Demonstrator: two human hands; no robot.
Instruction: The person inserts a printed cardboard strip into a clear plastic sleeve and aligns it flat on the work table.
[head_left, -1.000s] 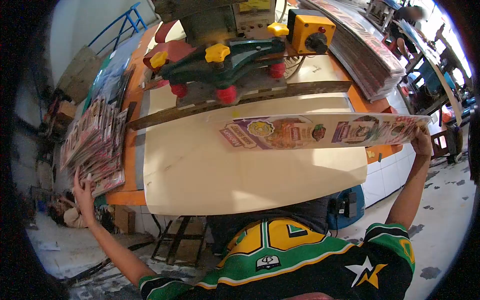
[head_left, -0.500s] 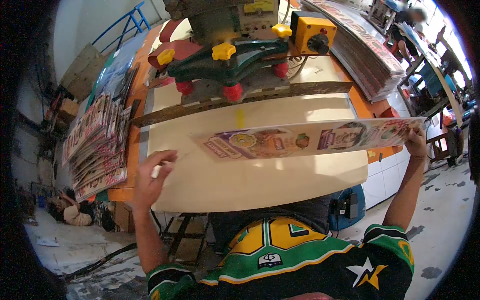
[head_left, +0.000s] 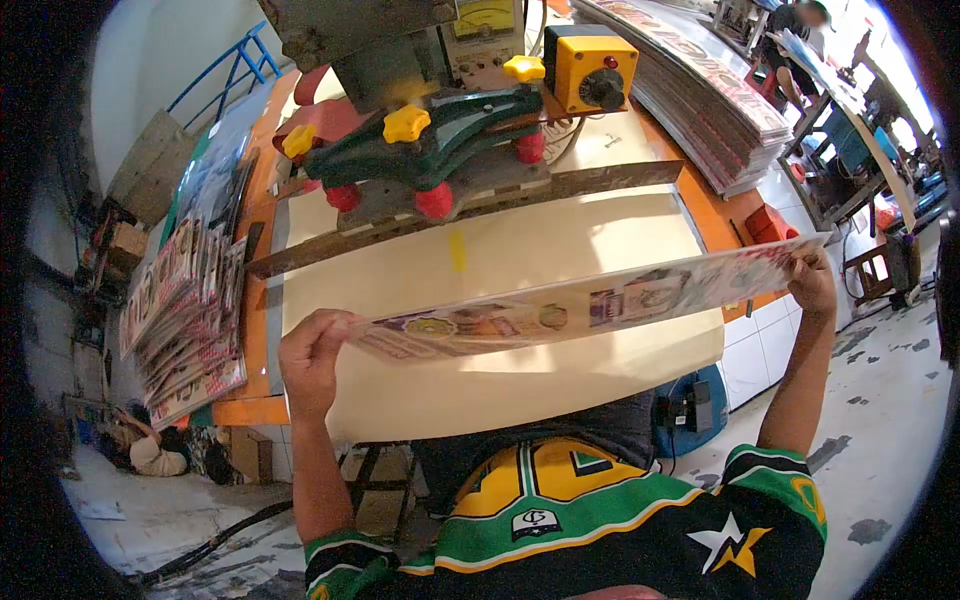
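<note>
A long printed plastic sheet point(head_left: 575, 312) with colourful food pictures stretches between my hands, raised above the cream-coloured work surface point(head_left: 500, 400). My left hand point(head_left: 315, 360) pinches its left end, fingers closed. At the far end, my right hand point(head_left: 810, 282) grips the upper right corner. Beyond the sheet stands a machine with a dark green clamp frame point(head_left: 440, 145), yellow star knobs and red feet. A long metal bar point(head_left: 590, 187) lies across the surface under it.
Left on the orange table point(head_left: 240, 410) is a fanned pile of printed sheets point(head_left: 185, 310). A tall stack of flat printed sheets point(head_left: 700, 100) stands at the back right. A yellow control box point(head_left: 592, 72) sits beside the machine. Other people are at far right and lower left.
My left hand has closed on the sheet's left end, where it was open and apart before. The sheet's left end is now lower and further left. The view has shifted slightly.
</note>
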